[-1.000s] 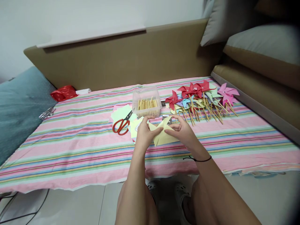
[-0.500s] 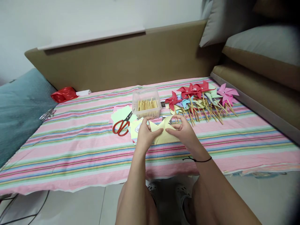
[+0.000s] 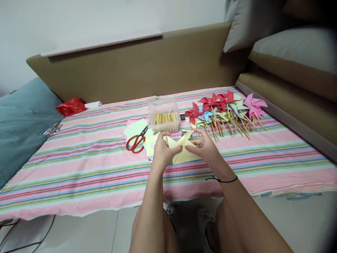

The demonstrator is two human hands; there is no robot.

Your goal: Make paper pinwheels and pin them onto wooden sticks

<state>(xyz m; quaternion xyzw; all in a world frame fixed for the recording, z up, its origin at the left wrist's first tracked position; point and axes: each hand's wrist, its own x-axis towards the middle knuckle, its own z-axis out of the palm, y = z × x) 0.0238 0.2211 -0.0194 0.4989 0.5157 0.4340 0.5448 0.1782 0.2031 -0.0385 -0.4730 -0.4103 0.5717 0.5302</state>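
Between my two hands is a pale yellow sheet of cut paper, with corner flaps standing up from it. My left hand grips its left side, thumb pressed near the centre. On the right side my right hand pinches the paper, its thumb also close to the middle. Just left of my left hand lie red-handled scissors, resting partly on light green paper sheets. Behind the hands stands a clear plastic box of short wooden sticks.
Finished paper pinwheels on sticks lie heaped at the right. A striped cloth covers the seat. At the far left are a red plastic bag, a white roll and a shiny metal bundle. Cushions rise at right.
The raised upper flap of the yellow paper has shifted slightly lower and to the left. Both hands keep nearly the same grip and place.
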